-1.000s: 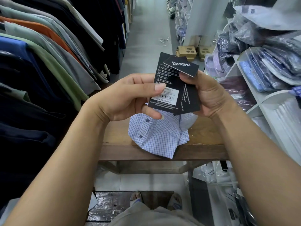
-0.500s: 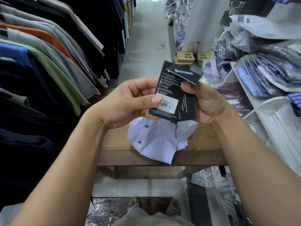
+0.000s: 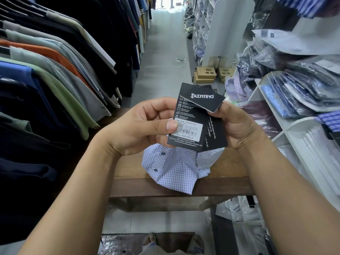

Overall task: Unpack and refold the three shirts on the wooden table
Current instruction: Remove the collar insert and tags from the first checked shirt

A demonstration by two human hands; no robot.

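Observation:
A white shirt with a fine blue check (image 3: pixel 174 170) lies bunched on the wooden table (image 3: pixel 128 170), part of it hanging over the front edge. Above it I hold a bundle of black hang tags (image 3: pixel 195 122). My left hand (image 3: pixel 139 127) pinches the front tag, thumb on its white price sticker. My right hand (image 3: pixel 237 126) grips the tags from the right, fingers behind them. The top tag reads Blentino. Only this one shirt shows on the table.
A rail of hanging shirts (image 3: pixel 55 70) crowds the left side. White shelves (image 3: pixel 298 129) with bagged shirts (image 3: pixel 303 89) line the right. A grey aisle floor (image 3: pixel 161 52) runs ahead, with cardboard boxes (image 3: pixel 205 74) on it. Plastic bags lie under the table at right.
Both hands stay on the tags, which sit a little lower against the shirt than a second ago. The camera has tilted up a little, showing more of the aisle.

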